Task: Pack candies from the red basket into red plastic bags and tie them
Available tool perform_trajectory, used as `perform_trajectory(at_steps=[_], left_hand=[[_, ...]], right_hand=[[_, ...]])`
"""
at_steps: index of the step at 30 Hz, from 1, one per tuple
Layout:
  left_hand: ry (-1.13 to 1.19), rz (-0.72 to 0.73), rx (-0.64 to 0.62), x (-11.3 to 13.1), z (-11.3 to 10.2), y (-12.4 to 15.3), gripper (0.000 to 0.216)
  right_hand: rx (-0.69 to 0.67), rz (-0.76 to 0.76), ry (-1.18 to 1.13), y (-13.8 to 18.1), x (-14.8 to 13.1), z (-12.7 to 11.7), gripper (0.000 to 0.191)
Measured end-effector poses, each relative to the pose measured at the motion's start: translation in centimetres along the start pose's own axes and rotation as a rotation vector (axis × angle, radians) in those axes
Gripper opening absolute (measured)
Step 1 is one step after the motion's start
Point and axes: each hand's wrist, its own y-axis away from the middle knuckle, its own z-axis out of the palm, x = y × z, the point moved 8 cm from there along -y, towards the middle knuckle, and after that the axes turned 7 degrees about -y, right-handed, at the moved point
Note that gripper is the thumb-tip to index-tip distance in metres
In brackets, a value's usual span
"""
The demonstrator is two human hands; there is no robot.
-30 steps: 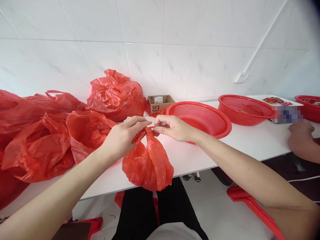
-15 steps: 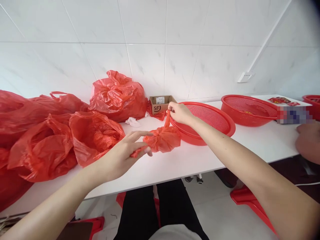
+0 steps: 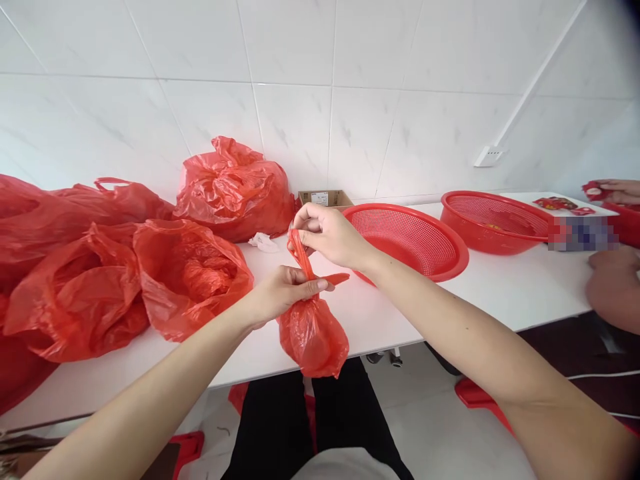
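Observation:
A small filled red plastic bag (image 3: 314,339) hangs from my hands at the near edge of the white table (image 3: 395,313). My left hand (image 3: 285,291) is closed around its twisted neck, thumb pressed on top, and one loose end sticks out to the right. Above it, my right hand (image 3: 327,233) pinches the other end of the bag, which is drawn up into a loop. The bag's contents cannot be made out through the plastic. Just behind my right wrist lies a red perforated basket (image 3: 415,227).
Red plastic bags stand at left, one open bag (image 3: 195,280) nearest and a large bulging bag (image 3: 235,190) by the wall. Behind my right hand is a cardboard box (image 3: 336,197). Another red basket (image 3: 495,223) sits farther right. Another person's hand (image 3: 623,191) shows at the right edge.
The small bag has been lifted off the table and drawn toward me, now hanging down. My right hand moved left, and my left hand closed on the bag's neck.

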Motion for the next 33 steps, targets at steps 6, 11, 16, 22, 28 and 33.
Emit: perform_trajectory(at_steps=[6, 11, 16, 22, 28, 33], left_hand=[[0.037, 0.077, 0.172, -0.4, -2.5, 0.2, 0.033], [0.094, 0.164, 0.290, 0.7, -3.3, 0.7, 0.030], [-0.024, 0.289, 0.341, 2.7, -3.8, 1.4, 0.024], [0.009, 0.203, 0.252, 1.7, -4.5, 1.6, 0.011], [0.088, 0.251, 0.311, 2.3, -4.5, 1.1, 0.010], [0.389, 0.230, 0.338, 1.4, -2.6, 0.4, 0.011]], right_hand=[[-0.045, 0.154, 0.264, 1.8, 3.6, 0.0, 0.010], [0.250, -0.061, 0.213, 2.7, 0.4, -2.5, 0.008], [0.272, -0.029, 0.078, 4.9, -1.0, -1.2, 0.013], [0.210, 0.087, -0.008, 8.3, 2.2, 1.1, 0.016], [0.289, 0.012, 0.073, 8.5, 3.3, -0.8, 0.084], [0.242, 0.102, 0.058, 7.5, 6.4, 1.7, 0.082]])
